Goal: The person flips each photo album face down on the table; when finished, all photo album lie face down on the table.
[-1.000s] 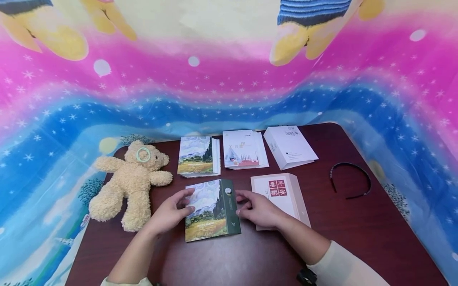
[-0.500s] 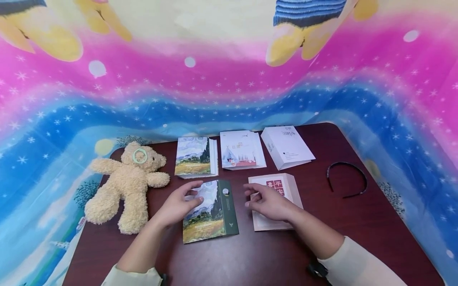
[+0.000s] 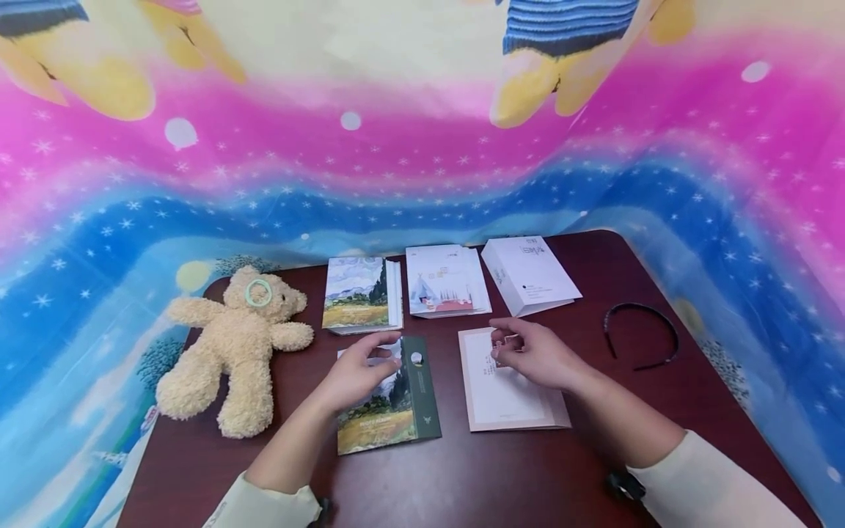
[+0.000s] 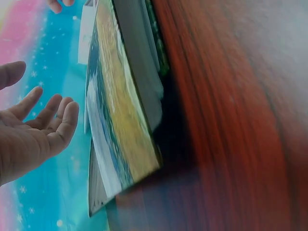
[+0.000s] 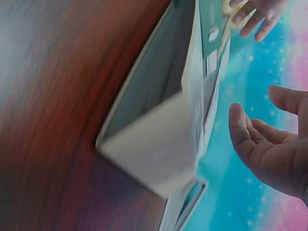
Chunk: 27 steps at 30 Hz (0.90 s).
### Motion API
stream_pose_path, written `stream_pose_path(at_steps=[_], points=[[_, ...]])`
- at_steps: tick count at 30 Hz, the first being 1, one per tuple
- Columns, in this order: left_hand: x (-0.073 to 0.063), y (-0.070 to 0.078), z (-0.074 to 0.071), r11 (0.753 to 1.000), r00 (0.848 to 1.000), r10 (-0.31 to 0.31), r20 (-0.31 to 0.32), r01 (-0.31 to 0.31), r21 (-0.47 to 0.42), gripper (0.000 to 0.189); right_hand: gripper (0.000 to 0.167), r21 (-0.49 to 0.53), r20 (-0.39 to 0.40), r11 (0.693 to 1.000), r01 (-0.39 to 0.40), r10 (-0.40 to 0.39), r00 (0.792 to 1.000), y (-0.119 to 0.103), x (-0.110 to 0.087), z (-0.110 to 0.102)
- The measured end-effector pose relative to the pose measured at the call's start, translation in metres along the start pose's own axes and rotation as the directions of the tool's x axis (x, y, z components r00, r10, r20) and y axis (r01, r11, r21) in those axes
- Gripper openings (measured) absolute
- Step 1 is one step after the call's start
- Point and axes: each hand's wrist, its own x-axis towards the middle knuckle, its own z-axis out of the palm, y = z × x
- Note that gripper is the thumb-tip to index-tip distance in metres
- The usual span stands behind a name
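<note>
My left hand (image 3: 359, 375) hovers over an album (image 3: 379, 431) with a painted landscape cover and a dark green spine. Its fingers are loosely bent and hold nothing; the left wrist view shows a gap between the hand (image 4: 36, 127) and the landscape cover (image 4: 120, 96). Over a pale pink-and-white album (image 3: 508, 411) is my right hand (image 3: 541, 356), hiding most of its red square print. In the right wrist view this hand (image 5: 274, 139) is relaxed and apart from the album, whose pale spine (image 5: 154, 144) faces the camera.
At the back stand a second landscape-covered album (image 3: 356, 297), a white album with a tent picture (image 3: 445, 282) and a white album with black lettering (image 3: 538, 275). A teddy bear (image 3: 238, 352) lies at left, a black headband (image 3: 673, 330) at right, on the dark wooden table (image 3: 422, 484).
My right hand has moved right, from the green spine's edge to above the pale pink album. The left hand has shifted slightly right over the landscape cover. The albums keep their places.
</note>
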Motion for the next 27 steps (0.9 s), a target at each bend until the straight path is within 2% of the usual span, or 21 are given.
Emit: stream_pose_path(at_steps=[4, 13, 27], points=[[0.005, 0.004, 0.005, 1.000, 1.000, 0.007, 0.007, -0.007, 0.004, 0.051, 0.051, -0.005, -0.026, 1.000, -0.017, 0.017, 1.000, 0.007, 0.000, -0.013], [0.024, 0.015, 0.015, 1.000, 1.000, -0.002, 0.027, 0.001, 0.017, 0.048, 0.050, -0.100, -0.129, 0.991, -0.084, 0.070, 0.989, 0.024, -0.002, -0.031], [0.056, 0.022, 0.029, 0.999, 0.999, 0.021, 0.045, -0.019, -0.045, 0.047, 0.048, -0.034, -0.233, 0.997, -0.074, 0.064, 0.970, 0.049, 0.012, -0.038]])
